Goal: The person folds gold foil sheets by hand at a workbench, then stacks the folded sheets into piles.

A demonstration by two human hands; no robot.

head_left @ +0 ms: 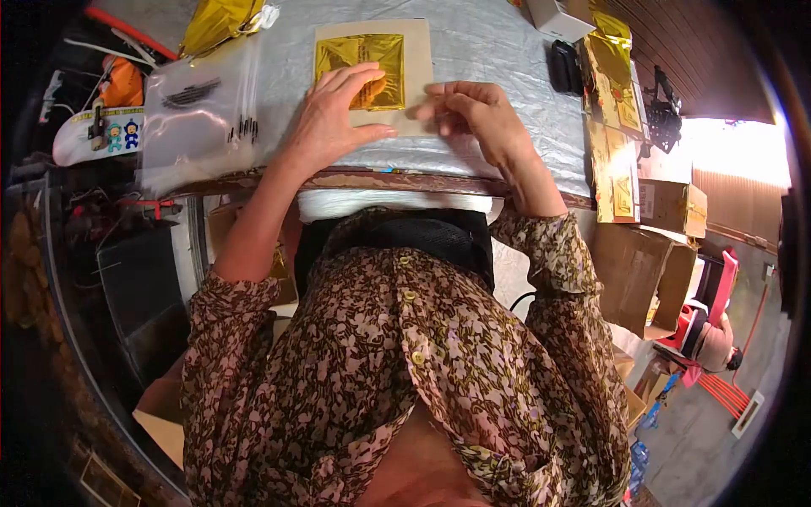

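A shiny gold foil packet [390,72] lies flat on a beige board [418,51] on the silver-covered table. My left hand [334,118] rests over the packet's lower left part. Its fingers are spread and bent, with the thumb stretched out across the board's near edge. An orange patch shows on the foil beside the fingertips. Just right of the packet, at the board's right edge, is my right hand [481,118]. Its fingers are partly curled and smeared by motion, so I cannot make out whether anything is between them.
Left on the table lies a clear plastic bag [198,131] with thin dark pieces. Gold foil [221,25] sits at the back left. Gold-printed boxes [614,160] and a black case [566,68] line the right side. Cardboard boxes [634,270] stand below right, near another person [714,338].
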